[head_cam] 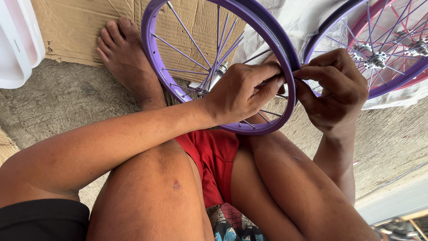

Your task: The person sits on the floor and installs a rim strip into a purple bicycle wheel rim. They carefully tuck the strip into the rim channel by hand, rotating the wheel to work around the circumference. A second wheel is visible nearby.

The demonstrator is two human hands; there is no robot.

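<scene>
A purple bicycle wheel rim (154,58) with thin metal spokes and a silver hub (217,73) stands in front of my legs. My left hand (243,91) reaches through the spokes, its fingers pinching a spoke at the rim's right side. My right hand (334,89) grips the outside of the rim at the same spot, fingers curled against it. The two hands nearly touch across the rim. What the fingertips hold there is hidden.
More wheels, a purple one (388,85) and a pink one (401,18), lie at the upper right on white sheeting (303,18). Flat cardboard (71,27) lies under my bare foot (127,58). A white plastic object (15,40) sits at the upper left.
</scene>
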